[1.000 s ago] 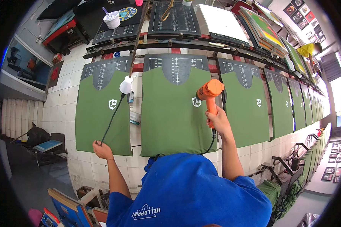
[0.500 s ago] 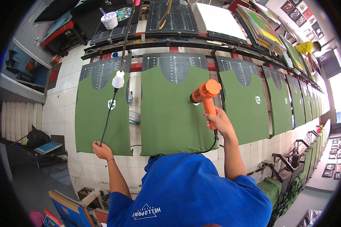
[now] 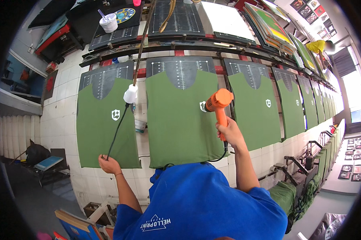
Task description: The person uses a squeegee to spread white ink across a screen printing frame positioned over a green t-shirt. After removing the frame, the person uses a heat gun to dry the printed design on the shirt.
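An orange heat gun (image 3: 219, 105) is in my right hand (image 3: 231, 134), its nozzle beside the white shield print (image 3: 203, 106) on the middle green shirt (image 3: 180, 128). The gun's black cord runs down from its handle toward my body. My left hand (image 3: 109, 164) is closed round a black power cord (image 3: 117, 132), over the lower part of the left green shirt (image 3: 100, 148). That cord leads up to a white plug socket (image 3: 131, 94) hanging from a cable above. Both shirts lie stretched on dark boards with white ruler marks.
More green shirts (image 3: 257, 116) on boards run off to the right in a row. A black rail (image 3: 180, 45) crosses behind them. Beyond it are a white tub (image 3: 108, 24), a white board (image 3: 226, 22) and stacked screens (image 3: 268, 28). A person in yellow (image 3: 317, 47) is at the far right.
The heat gun's nozzle has shifted so that more of the middle shirt's print shows beside it. The hanging socket has swung slightly right. The whole view has shifted a little.
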Demonstrator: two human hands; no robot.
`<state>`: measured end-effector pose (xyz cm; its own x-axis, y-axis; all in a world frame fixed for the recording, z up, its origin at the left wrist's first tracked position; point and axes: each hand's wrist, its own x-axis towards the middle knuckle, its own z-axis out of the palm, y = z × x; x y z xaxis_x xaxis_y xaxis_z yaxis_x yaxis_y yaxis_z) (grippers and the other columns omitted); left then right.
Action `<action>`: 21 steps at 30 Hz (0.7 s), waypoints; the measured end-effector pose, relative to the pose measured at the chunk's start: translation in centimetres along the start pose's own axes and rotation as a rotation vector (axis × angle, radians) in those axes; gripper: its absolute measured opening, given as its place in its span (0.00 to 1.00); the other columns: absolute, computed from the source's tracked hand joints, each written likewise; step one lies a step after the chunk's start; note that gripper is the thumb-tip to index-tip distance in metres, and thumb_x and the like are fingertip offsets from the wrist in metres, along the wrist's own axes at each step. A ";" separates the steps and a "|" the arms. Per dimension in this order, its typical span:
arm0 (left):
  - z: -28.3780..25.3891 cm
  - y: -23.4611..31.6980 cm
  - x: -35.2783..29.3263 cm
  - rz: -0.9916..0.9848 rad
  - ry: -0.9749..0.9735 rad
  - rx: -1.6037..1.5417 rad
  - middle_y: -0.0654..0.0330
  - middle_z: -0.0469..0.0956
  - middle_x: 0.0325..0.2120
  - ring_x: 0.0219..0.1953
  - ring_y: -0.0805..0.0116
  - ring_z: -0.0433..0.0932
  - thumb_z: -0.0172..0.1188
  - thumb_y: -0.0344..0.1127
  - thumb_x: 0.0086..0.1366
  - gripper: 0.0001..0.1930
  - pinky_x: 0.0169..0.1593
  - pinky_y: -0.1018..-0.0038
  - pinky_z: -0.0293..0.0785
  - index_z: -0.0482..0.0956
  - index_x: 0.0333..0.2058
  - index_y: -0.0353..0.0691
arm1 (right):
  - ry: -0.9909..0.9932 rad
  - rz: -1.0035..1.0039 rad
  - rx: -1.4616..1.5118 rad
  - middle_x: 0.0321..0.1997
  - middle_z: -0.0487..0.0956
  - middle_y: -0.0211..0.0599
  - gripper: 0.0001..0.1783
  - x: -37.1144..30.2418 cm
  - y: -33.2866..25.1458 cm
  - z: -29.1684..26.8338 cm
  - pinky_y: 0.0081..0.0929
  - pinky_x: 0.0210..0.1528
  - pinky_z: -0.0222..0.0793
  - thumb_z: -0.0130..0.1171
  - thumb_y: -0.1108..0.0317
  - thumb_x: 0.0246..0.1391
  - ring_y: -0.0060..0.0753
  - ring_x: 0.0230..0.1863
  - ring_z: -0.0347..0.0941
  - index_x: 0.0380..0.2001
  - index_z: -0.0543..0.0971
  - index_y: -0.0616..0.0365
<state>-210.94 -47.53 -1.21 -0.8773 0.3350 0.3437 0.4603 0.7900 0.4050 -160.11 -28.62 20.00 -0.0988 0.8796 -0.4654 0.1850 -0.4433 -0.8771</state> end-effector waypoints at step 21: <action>-2.6 2.0 -14.8 -0.071 -0.046 -0.286 0.43 0.77 0.47 0.49 0.50 0.78 0.50 0.23 0.69 0.13 0.54 0.63 0.72 0.72 0.51 0.28 | 0.011 0.056 0.120 0.39 0.77 0.30 0.22 -1.4 2.1 -22.1 0.20 0.32 0.76 0.60 0.70 0.57 0.17 0.27 0.73 0.54 0.71 0.65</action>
<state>-196.68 -52.25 -3.24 -0.9108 0.3124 0.2697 0.4116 0.6378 0.6510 -137.98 -26.97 21.49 -0.0810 0.8544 -0.5132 0.0712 -0.5086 -0.8580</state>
